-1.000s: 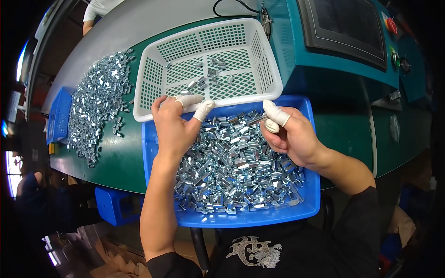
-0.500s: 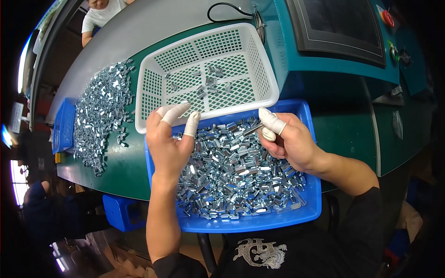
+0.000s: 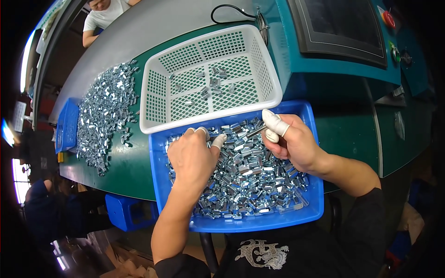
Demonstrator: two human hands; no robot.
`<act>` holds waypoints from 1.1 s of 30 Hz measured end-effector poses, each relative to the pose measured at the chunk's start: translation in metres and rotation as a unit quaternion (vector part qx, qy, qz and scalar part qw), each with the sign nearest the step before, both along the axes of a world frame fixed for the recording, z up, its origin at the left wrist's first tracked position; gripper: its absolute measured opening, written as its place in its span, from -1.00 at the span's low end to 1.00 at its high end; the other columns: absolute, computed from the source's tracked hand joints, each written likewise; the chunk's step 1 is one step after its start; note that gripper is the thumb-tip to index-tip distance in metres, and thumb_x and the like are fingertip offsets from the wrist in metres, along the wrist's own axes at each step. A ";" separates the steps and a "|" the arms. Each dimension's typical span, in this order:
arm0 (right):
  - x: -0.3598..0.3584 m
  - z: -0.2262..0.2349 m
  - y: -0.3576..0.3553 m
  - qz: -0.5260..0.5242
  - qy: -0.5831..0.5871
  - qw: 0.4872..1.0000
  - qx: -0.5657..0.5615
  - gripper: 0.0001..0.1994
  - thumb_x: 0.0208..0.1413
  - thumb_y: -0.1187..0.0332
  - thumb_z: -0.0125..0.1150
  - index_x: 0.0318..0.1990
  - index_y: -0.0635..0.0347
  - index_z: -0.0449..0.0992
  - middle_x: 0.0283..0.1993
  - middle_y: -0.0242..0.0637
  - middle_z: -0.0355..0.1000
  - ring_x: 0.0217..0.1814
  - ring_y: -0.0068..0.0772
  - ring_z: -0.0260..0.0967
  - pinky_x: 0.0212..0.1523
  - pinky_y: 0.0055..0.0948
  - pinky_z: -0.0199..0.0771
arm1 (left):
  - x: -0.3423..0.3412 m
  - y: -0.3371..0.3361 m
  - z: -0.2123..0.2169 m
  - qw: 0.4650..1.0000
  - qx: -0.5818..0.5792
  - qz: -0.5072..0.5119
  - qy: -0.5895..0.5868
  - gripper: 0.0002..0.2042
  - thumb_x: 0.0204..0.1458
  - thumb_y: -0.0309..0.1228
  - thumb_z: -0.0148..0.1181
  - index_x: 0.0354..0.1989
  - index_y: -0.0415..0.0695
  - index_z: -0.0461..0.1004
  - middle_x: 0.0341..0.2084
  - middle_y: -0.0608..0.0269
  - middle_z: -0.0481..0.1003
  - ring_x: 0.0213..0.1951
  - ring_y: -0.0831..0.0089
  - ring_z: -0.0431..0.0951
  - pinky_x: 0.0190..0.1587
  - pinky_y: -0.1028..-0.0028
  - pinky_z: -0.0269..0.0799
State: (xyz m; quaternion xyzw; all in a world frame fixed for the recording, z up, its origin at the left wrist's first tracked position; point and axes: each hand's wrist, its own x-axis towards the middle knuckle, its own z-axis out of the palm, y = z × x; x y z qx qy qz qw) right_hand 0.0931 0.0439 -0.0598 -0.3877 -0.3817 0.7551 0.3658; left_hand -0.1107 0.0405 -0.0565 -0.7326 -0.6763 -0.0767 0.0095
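My left hand (image 3: 192,155), with white finger cots on its fingertips, reaches down to the metal parts (image 3: 250,180) heaped in a blue bin (image 3: 316,194). Its thumb stands apart from the fingers and nothing shows between them. Small, shiny and silvery, the parts look like short hexagonal pieces. Over the bin's far right side my right hand (image 3: 294,139), also in finger cots, pinches a slim dark metal rod (image 3: 256,131) that points left. Beyond the bin, a white perforated basket (image 3: 273,99) holds several loose parts on its floor.
A large pile of similar parts (image 3: 104,111) lies on the green tabletop to the left, beside a small blue basket (image 3: 67,125). A teal machine (image 3: 287,51) with a dark screen stands at the far right. Another person (image 3: 104,16) is across the table.
My left hand has moved from the basket's near rim down and right to the parts in the bin. One more part lies near the basket's front left. My right hand keeps its pinch.
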 end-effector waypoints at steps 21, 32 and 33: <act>-0.002 -0.002 -0.003 -0.034 -0.059 0.994 0.082 -0.58 0.25 0.14 -0.11 -0.64 0.13 0.28 -0.69 -0.56 0.17 -0.65 -0.76 0.04 -0.62 -0.68 0.04 | 0.009 -0.014 0.013 0.709 -0.175 -0.066 -0.680 -0.80 -0.03 -0.59 0.18 -0.19 -0.30 0.48 -0.35 0.26 0.52 -0.35 0.63 0.47 -0.22 0.61 0.41; -0.002 -0.009 -0.006 -0.007 -0.132 0.958 0.254 -0.69 0.24 0.29 -0.08 -0.52 0.23 0.35 -0.60 -0.47 0.27 -0.55 -0.70 0.18 -0.51 -0.62 0.23 | 0.010 -0.015 0.003 0.675 -0.207 -0.067 -0.705 -0.80 -0.01 -0.63 0.14 -0.18 -0.30 0.45 -0.31 0.11 0.52 -0.28 0.43 0.55 -0.18 0.46 0.49; -0.002 -0.008 -0.008 -0.010 -0.133 0.955 0.265 -0.70 0.24 0.30 -0.08 -0.52 0.24 0.36 -0.59 -0.45 0.28 -0.54 -0.68 0.20 -0.50 -0.62 0.25 | 0.009 -0.014 0.004 0.653 -0.241 -0.058 -0.716 -0.80 -0.01 -0.63 0.14 -0.17 -0.30 0.44 -0.30 0.11 0.52 -0.27 0.41 0.55 -0.17 0.46 0.49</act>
